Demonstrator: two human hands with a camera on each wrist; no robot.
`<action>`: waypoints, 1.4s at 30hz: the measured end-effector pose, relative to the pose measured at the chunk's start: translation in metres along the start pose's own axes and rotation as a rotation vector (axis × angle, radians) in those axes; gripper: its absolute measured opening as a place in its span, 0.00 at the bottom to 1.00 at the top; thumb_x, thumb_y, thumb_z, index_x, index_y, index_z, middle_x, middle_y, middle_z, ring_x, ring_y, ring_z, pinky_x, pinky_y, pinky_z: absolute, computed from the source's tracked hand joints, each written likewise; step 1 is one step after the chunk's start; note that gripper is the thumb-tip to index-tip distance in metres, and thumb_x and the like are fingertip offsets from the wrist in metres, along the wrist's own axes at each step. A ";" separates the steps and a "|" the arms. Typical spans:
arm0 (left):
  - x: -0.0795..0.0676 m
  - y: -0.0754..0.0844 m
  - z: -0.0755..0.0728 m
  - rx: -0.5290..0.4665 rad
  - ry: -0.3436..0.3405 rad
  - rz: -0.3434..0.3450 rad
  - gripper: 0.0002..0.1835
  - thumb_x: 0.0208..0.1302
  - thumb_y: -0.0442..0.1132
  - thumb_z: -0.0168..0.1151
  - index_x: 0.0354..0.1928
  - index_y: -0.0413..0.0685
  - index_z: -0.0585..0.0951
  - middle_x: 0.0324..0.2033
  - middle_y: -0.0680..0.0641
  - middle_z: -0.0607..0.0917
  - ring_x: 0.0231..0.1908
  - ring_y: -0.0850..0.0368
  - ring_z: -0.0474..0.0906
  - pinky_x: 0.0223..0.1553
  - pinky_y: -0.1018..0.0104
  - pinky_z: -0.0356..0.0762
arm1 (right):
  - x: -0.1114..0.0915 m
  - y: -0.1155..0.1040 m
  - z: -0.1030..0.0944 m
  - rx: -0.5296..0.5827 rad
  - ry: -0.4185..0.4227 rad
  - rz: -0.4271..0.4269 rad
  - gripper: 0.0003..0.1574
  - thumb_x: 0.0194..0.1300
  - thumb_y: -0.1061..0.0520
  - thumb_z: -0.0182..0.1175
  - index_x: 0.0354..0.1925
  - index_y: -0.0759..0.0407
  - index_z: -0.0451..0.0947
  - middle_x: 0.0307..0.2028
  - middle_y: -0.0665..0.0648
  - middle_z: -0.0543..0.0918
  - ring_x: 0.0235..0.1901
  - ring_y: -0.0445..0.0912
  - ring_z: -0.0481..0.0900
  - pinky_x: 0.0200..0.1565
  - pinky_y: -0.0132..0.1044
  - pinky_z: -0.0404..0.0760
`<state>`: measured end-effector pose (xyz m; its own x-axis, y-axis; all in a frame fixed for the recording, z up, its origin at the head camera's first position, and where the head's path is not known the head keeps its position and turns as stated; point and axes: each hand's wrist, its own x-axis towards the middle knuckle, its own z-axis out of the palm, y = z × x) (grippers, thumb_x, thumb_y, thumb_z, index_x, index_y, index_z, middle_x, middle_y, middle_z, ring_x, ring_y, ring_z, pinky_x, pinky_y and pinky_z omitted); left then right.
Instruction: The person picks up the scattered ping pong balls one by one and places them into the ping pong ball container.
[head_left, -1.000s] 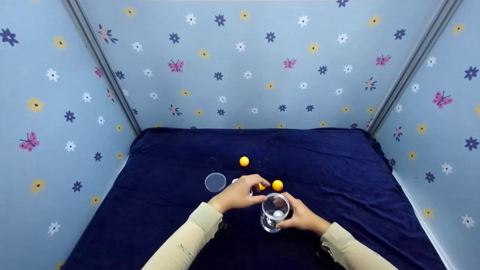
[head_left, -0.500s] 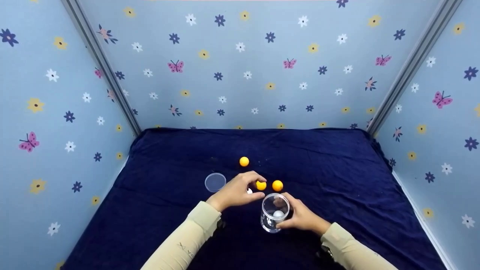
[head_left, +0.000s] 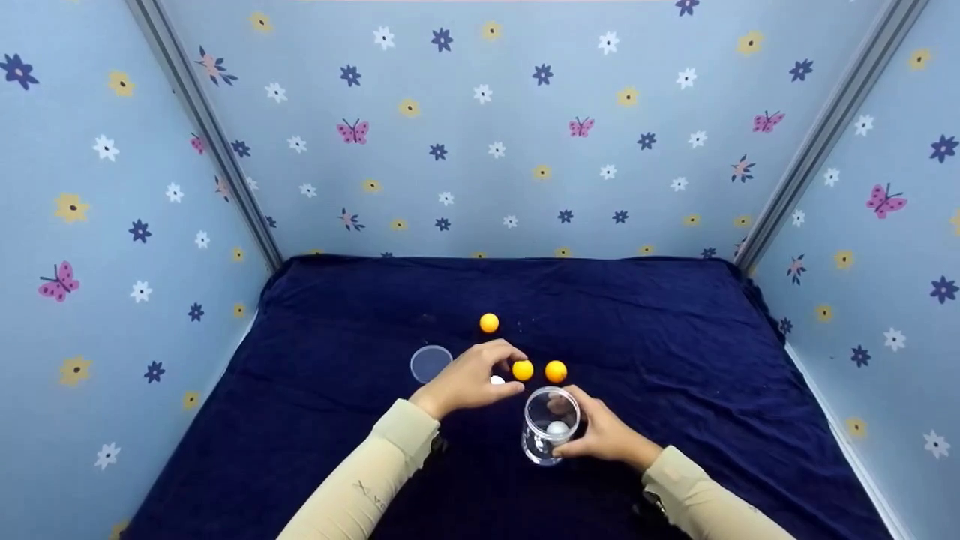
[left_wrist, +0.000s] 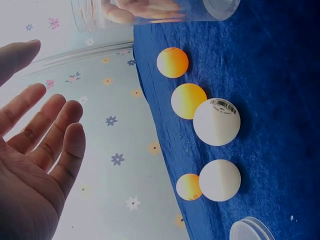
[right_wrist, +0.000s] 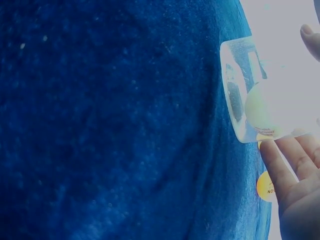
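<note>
My right hand (head_left: 600, 435) grips a clear plastic jar (head_left: 541, 448), which stands with its mouth up. Inside it lies one white ping-pong ball (right_wrist: 260, 111). To the left, my left hand (head_left: 472, 379) hovers over the cloth, holding nothing; its fingers are loosely bent and spread from the thumb in the left wrist view. Below that hand sit two white ping-pong balls, a nearer one (left_wrist: 216, 122) and another (left_wrist: 220, 180); the head view shows only part of one. Three orange ping-pong balls lie about: one (head_left: 523, 370) by the left fingertips, one (head_left: 556, 371) behind the jar, one (head_left: 489, 323) farther back.
A round clear lid (head_left: 430, 364) lies flat left of the balls, partly covered by the left hand in the head view. Dark blue cloth (head_left: 675, 337) with wrinkles covers the table. Flowered panels (head_left: 480, 150) enclose the back and both sides.
My left hand has drawn back to the left, away from the jar's rim, uncovering the middle orange ball. The right hand and the jar have stayed put.
</note>
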<state>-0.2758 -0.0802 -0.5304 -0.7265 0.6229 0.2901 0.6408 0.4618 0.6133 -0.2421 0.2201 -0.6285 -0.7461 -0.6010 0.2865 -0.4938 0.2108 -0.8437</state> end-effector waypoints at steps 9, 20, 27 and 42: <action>-0.001 -0.008 -0.003 0.064 0.001 -0.018 0.22 0.65 0.44 0.77 0.58 0.46 0.86 0.51 0.47 0.89 0.49 0.47 0.88 0.55 0.53 0.86 | 0.000 0.001 0.000 0.013 -0.004 -0.002 0.53 0.49 0.58 0.88 0.65 0.74 0.71 0.55 0.71 0.89 0.57 0.65 0.88 0.65 0.43 0.85; -0.003 -0.016 -0.007 0.121 -0.010 -0.024 0.25 0.63 0.45 0.79 0.60 0.46 0.85 0.53 0.47 0.87 0.54 0.46 0.86 0.58 0.51 0.85 | 0.000 0.001 0.000 0.017 -0.001 -0.002 0.52 0.48 0.58 0.88 0.65 0.74 0.72 0.55 0.72 0.88 0.57 0.64 0.88 0.65 0.44 0.85; -0.006 -0.023 -0.010 0.142 -0.010 -0.037 0.26 0.63 0.44 0.78 0.61 0.45 0.85 0.54 0.46 0.87 0.53 0.49 0.85 0.59 0.50 0.84 | 0.000 0.001 0.000 0.004 0.004 0.003 0.52 0.48 0.57 0.89 0.65 0.70 0.73 0.54 0.72 0.89 0.56 0.63 0.88 0.64 0.42 0.85; -0.010 -0.038 -0.018 0.124 -0.047 -0.113 0.28 0.63 0.41 0.80 0.63 0.45 0.84 0.61 0.46 0.85 0.62 0.43 0.83 0.66 0.45 0.81 | 0.000 0.000 -0.001 0.017 0.003 -0.021 0.52 0.47 0.59 0.88 0.64 0.72 0.72 0.54 0.72 0.89 0.56 0.63 0.88 0.65 0.44 0.85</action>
<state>-0.2973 -0.1157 -0.5437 -0.7849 0.5904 0.1881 0.5837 0.6026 0.5442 -0.2423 0.2208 -0.6279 -0.7371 -0.6030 0.3052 -0.5015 0.1854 -0.8450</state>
